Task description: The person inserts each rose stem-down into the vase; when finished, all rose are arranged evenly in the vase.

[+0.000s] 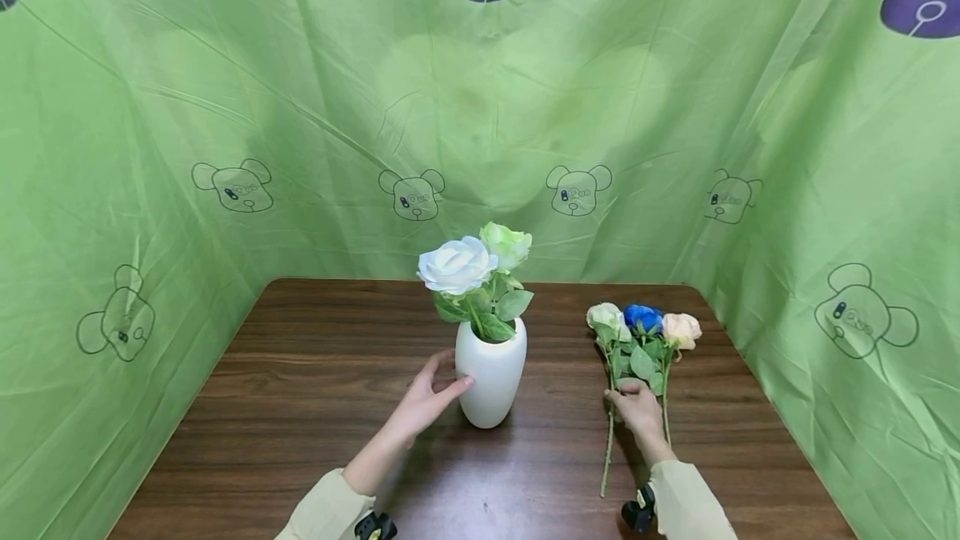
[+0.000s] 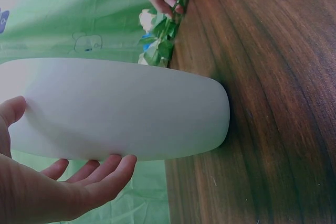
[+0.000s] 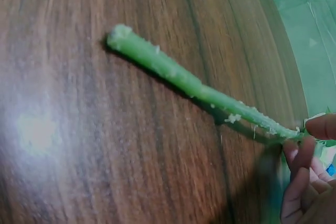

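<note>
While vase-steadying left hand [image 1: 427, 398], right hand [image 1: 637, 407] on stems [image 1: 609, 448], near table edge [image 1: 757, 390]

We see a dark wooden table [image 1: 315, 373] with a streaked grain, glossy near its front edge. On it stands a white vase [image 1: 491, 377] — upright, near the middle — holding two pale roses. To its right, well apart, three loose flower stems [image 1: 637, 348] lie flat on the wood — white, blue and peach heads pointing away from us.
</note>
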Tool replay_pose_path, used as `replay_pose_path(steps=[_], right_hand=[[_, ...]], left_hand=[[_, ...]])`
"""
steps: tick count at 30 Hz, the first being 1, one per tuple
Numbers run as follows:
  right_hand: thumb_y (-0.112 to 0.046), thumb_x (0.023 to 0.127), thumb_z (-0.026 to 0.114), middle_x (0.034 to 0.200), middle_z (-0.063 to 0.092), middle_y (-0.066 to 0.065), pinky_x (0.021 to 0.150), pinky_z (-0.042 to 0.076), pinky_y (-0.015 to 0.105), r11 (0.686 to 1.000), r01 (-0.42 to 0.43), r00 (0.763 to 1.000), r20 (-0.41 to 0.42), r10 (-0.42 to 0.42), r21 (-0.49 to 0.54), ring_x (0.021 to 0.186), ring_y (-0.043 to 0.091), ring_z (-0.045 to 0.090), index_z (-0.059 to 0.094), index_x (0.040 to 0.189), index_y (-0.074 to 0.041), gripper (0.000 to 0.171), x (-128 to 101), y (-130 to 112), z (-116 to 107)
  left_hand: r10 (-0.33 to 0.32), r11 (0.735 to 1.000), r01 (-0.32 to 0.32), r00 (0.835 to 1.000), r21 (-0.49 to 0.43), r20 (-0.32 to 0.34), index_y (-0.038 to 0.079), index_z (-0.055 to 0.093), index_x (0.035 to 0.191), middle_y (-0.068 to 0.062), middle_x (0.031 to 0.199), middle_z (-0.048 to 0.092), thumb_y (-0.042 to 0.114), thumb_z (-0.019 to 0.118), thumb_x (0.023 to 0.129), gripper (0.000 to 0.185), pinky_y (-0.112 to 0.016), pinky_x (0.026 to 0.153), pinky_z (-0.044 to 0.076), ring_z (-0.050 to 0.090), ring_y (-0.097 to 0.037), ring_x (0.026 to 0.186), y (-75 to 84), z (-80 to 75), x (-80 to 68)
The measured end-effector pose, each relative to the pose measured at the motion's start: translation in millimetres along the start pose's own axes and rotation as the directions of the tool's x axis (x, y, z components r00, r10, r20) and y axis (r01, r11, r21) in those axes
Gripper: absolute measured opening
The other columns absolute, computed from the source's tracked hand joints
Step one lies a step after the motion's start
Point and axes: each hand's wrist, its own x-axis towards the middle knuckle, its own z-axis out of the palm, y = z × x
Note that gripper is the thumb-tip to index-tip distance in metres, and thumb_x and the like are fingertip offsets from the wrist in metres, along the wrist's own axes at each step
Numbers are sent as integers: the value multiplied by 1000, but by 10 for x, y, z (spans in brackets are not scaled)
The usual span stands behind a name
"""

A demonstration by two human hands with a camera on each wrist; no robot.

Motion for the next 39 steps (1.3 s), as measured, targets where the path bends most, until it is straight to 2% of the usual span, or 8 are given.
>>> replay_pose_path(steps=[3, 9, 12, 21, 27, 32, 35, 39], right_hand=[[-15, 77, 68, 61, 56, 2, 44, 40, 25, 997, -6, 1000, 1, 6, 76, 46, 10, 51, 53, 106, 6, 38, -2, -4, 19], [-7, 83, 61, 71, 65, 3, 49, 43, 23, 959, -80, 994, 95, 56, 273, 48, 8, 55, 46, 115, 7, 38, -35, -45, 19], [-6, 86, 58, 78, 67, 4, 53, 45, 23, 935, -111, 987, 147, 64, 337, 53, 8, 58, 42, 121, 5, 40, -56, -81, 18], [-6, 80, 61, 81, 67, 3, 53, 48, 21, 884, -40, 976, 207, -65, 465, 59, 8, 58, 40, 118, 2, 44, -54, -145, 54], [-21, 66, 75, 82, 66, 2, 54, 49, 21, 855, -32, 960, 254, -118, 517, 59, 10, 59, 40, 120, -6, 66, 124, -29, 154], [-45, 53, 80, 83, 65, 6, 52, 50, 22, 808, 64, 950, 213, -229, 585, 58, 14, 60, 41, 121, -8, 86, 311, 128, 282], [-39, 65, 79, 84, 64, 6, 52, 51, 24, 783, 127, 946, 162, -279, 608, 58, 15, 61, 43, 123, -11, 74, 421, 216, 354], [-12, 79, 71, 84, 63, 7, 52, 52, 26, 713, 224, 921, 94, -377, 664, 58, 17, 62, 45, 124, -13, 52, 517, 242, 388]], left_hand=[[-4, 1000, 4, 1000, -3, 2, -2, 35, 133, -23, 124, 45, 20, 63, 87, 58, -44, 84, 46, 52, -38, 106, -55, -5, 26], [-2, 1000, 2, 1000, -2, 4, -5, 36, 131, -26, 122, 46, 17, 62, 88, 55, -45, 84, 45, 52, -39, 105, 219, 7, -108], [-5, 1000, 5, 1000, 8, 0, -6, 36, 131, -27, 123, 45, 15, 61, 88, 54, -46, 85, 45, 51, -40, 105, 268, 13, -133], [0, 1000, 0, 1000, -7, 3, -5, 36, 131, -26, 123, 46, 16, 61, 88, 55, -45, 84, 45, 52, -39, 105, 256, 13, -125], [0, 1000, 0, 1000, -5, 5, -5, 36, 131, -26, 122, 46, 17, 62, 88, 55, -45, 84, 46, 52, -39, 105, 255, 11, -123], [-7, 1000, 7, 1000, 9, 2, -6, 35, 132, -27, 123, 45, 15, 60, 88, 54, -46, 85, 45, 51, -41, 106, 249, 11, -112], [-10, 1000, 10, 1000, 13, 3, -6, 35, 132, -27, 123, 45, 15, 60, 89, 54, -46, 86, 44, 51, -41, 106, 249, 12, -112], [-10, 1000, 9, 1000, 15, 3, -6, 35, 132, -27, 122, 45, 15, 60, 89, 54, -46, 86, 45, 51, -41, 106, 250, 12, -115]])
